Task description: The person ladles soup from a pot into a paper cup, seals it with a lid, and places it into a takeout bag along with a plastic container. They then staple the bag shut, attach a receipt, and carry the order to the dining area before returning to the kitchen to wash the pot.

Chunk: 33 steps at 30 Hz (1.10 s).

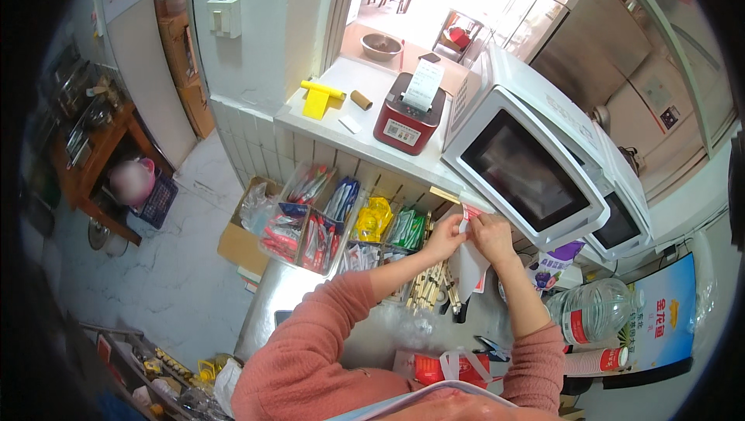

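Observation:
Both hands meet below the front edge of the white counter. My left hand pinches the left side of a red and white paper strip. On its right side, my right hand grips the same strip near its top. Below the fingers hangs a white sheet; whether it is one piece with the strip I cannot tell. Bundled wooden chopsticks lie just left of the sheet. A divided bin of green packets and a yellow bag stands left of my left hand.
On the counter stand a red receipt printer and a white microwave, its corner jutting over my right hand. A large clear plastic bottle and stacked paper cups are at the right. A red package lies near my body.

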Available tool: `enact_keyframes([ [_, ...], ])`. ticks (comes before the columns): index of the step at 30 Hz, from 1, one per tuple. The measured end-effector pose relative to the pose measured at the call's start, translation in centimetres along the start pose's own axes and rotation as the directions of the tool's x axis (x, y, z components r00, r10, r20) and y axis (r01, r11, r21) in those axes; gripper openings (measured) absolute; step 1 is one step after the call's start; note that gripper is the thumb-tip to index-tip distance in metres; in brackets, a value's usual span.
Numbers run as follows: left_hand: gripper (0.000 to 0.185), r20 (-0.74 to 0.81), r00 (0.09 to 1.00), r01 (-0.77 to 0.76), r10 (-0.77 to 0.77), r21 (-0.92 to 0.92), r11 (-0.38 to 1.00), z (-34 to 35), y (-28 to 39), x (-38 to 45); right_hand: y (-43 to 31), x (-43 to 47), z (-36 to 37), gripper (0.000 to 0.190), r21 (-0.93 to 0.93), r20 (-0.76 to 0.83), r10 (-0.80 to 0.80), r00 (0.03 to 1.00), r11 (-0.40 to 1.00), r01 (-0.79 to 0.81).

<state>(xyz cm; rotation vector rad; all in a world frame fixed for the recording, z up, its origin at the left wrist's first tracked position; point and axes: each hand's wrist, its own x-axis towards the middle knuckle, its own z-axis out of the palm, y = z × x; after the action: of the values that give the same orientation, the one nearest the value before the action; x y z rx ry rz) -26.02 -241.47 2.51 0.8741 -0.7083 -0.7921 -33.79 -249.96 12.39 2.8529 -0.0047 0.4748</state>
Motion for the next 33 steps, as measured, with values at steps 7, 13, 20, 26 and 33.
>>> enact_keyframes([
  [7, 0.037, -0.072, 0.993, 0.093, -0.098, -0.066, 0.993, -1.2, -0.8, 0.0, 1.6, 0.2, -1.0, 0.011, 0.501, -0.450, 0.744, 0.493, 0.668, -0.550],
  [13, 0.037, -0.320, 0.784, -0.123, 0.532, 0.760, 0.638, -0.9, 2.3, -2.6, -2.0, -2.1, -6.8, 0.013, 0.779, -0.429, 0.788, 0.441, 0.570, -0.261],
  [20, 0.018, 0.147, 0.982, 0.185, -0.117, -0.647, 0.740, 2.4, 9.1, -8.3, -9.6, -5.1, -9.4, 0.030, 0.205, -0.416, -0.214, 0.884, 0.925, 0.320],
  [26, 0.014, 0.091, 0.996, 0.018, -0.010, -0.088, 0.996, 4.7, 13.4, -12.9, -11.8, -8.2, -13.7, 0.035, 0.523, -0.425, 0.088, 0.901, 0.836, 0.165],
  [33, 0.022, 0.444, 0.884, 0.118, -0.145, 0.089, 0.989, 7.6, 13.2, -17.8, -12.0, -13.3, -17.5, 0.011, 0.644, -0.265, 0.300, 0.916, 0.762, -0.063],
])
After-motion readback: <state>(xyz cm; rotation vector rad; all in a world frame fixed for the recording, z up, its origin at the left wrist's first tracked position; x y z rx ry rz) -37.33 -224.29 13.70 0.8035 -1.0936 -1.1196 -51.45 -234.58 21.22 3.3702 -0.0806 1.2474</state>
